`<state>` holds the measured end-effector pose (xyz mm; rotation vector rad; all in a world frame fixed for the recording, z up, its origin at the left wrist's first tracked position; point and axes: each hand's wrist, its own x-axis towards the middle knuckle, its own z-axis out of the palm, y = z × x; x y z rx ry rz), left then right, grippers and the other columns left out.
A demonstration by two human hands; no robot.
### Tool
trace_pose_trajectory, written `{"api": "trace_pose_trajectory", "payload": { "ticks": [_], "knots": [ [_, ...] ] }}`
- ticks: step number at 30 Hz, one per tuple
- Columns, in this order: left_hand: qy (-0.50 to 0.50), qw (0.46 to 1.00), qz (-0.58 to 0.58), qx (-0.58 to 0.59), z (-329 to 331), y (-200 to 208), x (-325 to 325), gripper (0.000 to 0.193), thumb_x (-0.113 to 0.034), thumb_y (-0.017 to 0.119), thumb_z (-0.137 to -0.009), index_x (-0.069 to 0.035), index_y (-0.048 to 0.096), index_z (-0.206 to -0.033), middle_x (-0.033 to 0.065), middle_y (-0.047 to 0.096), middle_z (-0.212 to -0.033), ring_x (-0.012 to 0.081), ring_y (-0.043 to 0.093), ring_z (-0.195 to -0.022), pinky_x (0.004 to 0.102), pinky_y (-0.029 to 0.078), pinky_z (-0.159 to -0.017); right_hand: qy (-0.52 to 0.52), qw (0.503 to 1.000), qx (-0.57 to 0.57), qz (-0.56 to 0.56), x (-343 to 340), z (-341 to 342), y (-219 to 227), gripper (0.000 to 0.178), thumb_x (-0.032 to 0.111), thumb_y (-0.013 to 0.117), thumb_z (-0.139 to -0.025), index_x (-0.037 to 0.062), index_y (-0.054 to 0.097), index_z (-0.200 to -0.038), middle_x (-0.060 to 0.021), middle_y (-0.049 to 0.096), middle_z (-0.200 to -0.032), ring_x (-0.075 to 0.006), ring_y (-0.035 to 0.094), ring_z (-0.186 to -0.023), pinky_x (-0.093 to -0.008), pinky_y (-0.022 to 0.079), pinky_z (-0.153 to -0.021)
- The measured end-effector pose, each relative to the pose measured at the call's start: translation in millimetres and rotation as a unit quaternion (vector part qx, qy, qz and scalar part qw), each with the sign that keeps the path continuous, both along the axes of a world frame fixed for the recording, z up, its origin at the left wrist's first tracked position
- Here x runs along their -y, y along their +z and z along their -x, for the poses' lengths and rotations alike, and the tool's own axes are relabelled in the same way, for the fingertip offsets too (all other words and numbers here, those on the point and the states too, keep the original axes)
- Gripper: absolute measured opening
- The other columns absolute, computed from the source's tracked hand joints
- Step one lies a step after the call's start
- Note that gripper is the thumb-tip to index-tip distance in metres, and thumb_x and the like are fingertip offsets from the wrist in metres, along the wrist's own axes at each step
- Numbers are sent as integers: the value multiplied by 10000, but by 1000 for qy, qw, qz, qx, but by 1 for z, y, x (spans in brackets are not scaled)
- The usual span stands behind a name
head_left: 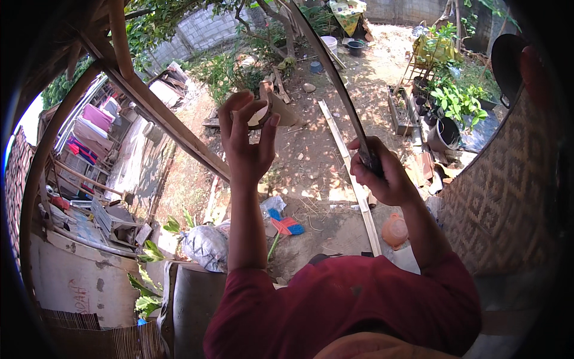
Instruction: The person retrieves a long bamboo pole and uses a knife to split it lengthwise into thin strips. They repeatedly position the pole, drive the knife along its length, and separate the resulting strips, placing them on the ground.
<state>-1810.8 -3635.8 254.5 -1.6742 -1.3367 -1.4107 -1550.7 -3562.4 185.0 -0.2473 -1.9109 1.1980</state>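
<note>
My right hand (382, 170) is closed around the lower end of a long, narrow, dark strip (338, 84). The strip slants up and to the left, bowing slightly, and runs out past the top edge. Whether it is a blade or a bamboo slat I cannot make out. To its left, my left hand (248, 146) is raised, with the fingers curled and the thumb bent toward them. Between thumb and fingers shows a curved brown piece (268, 110) with a dark rim, which seems pinched there. The two hands are apart.
A long pale plank (350, 173) lies on the dirt ahead. Near it are an orange pot (394, 231) and a blue-and-red broom head (287, 224). A wooden post (167, 128) slants at left, a woven panel (502, 197) stands at right, and potted plants (442, 133) stand beyond.
</note>
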Motion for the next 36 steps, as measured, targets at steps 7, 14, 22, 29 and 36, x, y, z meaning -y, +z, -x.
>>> {"api": "trace_pose_trajectory", "payload": {
  "ticks": [7,14,22,29,36],
  "knots": [
    [4,994,109,-9,-8,-26,63,330,-160,727,-878,-24,563,-1130,185,426,-1089,331,473,-1046,416,514,-820,-5,984,121,-130,45,10,29,326,111,647,-937,55,555,-1244,-74,601,-743,-173,583,-607,-318,450,-574],
    [0,990,142,2,-13,-48,92,319,-137,684,-898,33,531,-1120,202,389,-1088,334,436,-1020,392,500,-837,-7,972,154,-180,74,13,32,312,113,654,-924,48,557,-1214,-128,654,-872,-282,679,-705,-381,515,-616],
    [3,987,134,87,-27,-63,117,299,-96,650,-876,34,598,-1141,242,478,-1190,399,457,-1170,471,377,-1033,-33,956,180,-230,90,9,14,333,138,662,-918,82,556,-1228,-111,639,-875,-295,682,-703,-401,526,-590],
    [5,987,144,70,-22,-74,127,248,-33,649,-837,-1,619,-1081,216,500,-1221,407,453,-1185,483,338,-1067,-51,939,193,-282,95,8,13,368,155,675,-899,122,561,-1247,-94,623,-860,-289,672,-682,-407,529,-576],
    [19,989,149,10,-16,-85,126,252,-48,664,-864,16,624,-1104,273,413,-1275,417,385,-1227,410,506,-963,-79,913,213,-338,94,6,18,420,157,693,-885,121,564,-1283,-89,626,-878,-276,674,-708,-396,541,-584]
  ]
}}
